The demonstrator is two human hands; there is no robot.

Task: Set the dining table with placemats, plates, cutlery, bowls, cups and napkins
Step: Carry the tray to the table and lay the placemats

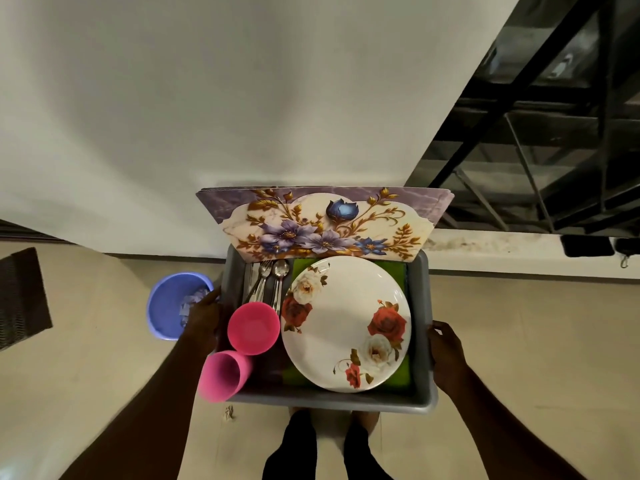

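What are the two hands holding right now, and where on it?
Both grip the grey tub: the left hand on its left rim, the right hand on its right rim.

Both arms reach forward, the left hand (pixel 204 315) and right hand (pixel 445 355) gripping opposite sides.

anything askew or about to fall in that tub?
One pink cup lies tipped on its side at the grey tub near-left corner, its mouth overhanging the rim beside the left hand. The placemats stand on edge against the far wall, sticking out above it.
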